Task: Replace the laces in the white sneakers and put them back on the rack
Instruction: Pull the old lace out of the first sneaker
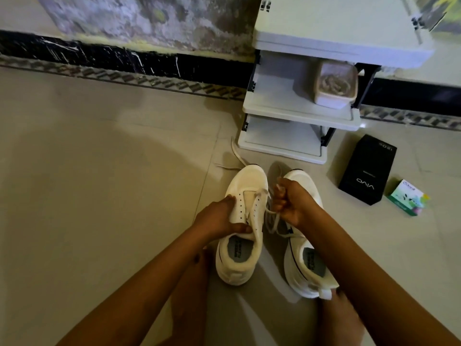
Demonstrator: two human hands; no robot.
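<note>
Right fingers [280, 199] clutching lace [271, 213], left [225, 204] gripping sneaker [249, 182]

We see open floor [99, 171] across the left of the frame. At upper right the rack [299, 116] stands just beyond the sneakers [249, 181], with a container [335, 83] filling part of its middle shelf. A black box [366, 171] and a green box [407, 197] lie at right.

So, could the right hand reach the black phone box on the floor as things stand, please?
Probably yes: bare floor lies between the right hand and the black box. But it grips a lace, which it would need to drop first.
</note>
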